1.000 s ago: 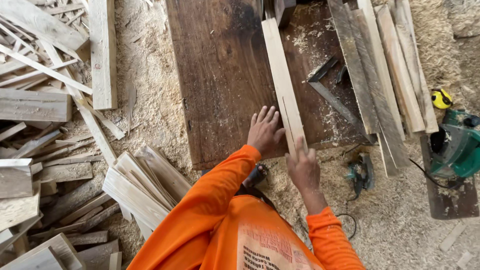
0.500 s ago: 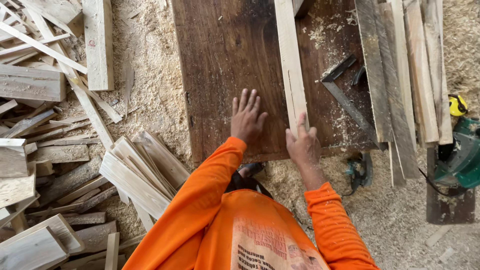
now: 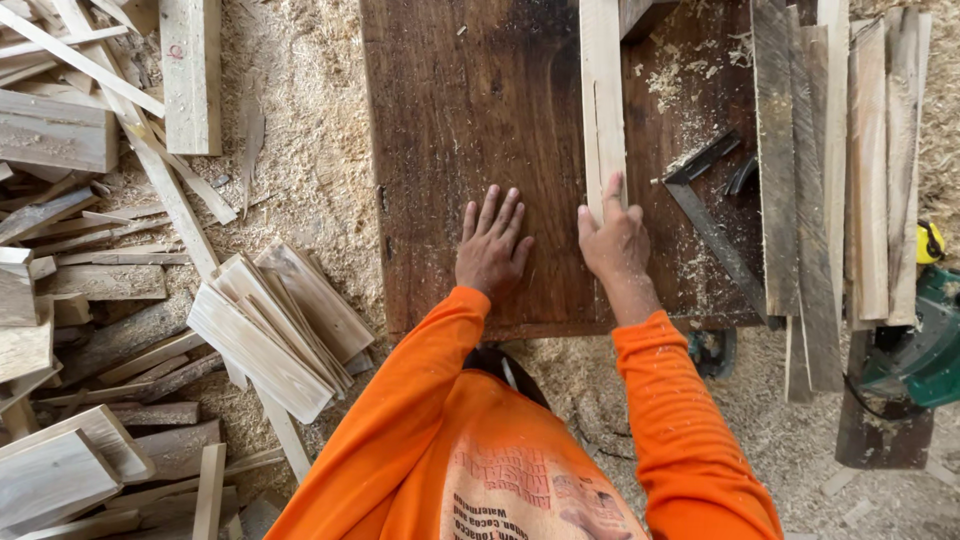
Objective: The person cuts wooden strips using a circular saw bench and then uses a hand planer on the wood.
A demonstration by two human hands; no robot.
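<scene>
the left hand [image 3: 492, 250] lies flat and open, fingers spread, on the dark, scuffed tabletop [image 3: 450, 120]. just to its right, the right hand [image 3: 612, 240] presses the near end of one pale, narrow strip of wood [image 3: 603, 100], fingers loose, gripping nothing. the strip's far end is cut off. a metal square [image 3: 715, 215] lies in sawdust farther right, beside rough grey planks [image 3: 830, 170].

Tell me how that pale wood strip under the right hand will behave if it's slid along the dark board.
The pale wood strip looks thin and long, so it is probably light and stiff, perhaps flexing slightly if lifted by one end. It lies flat on the dark board, so rolling or tipping seems unlikely. With the right hand pressing only its near end, it may pivot; sawdust nearby could ease sliding.
</scene>
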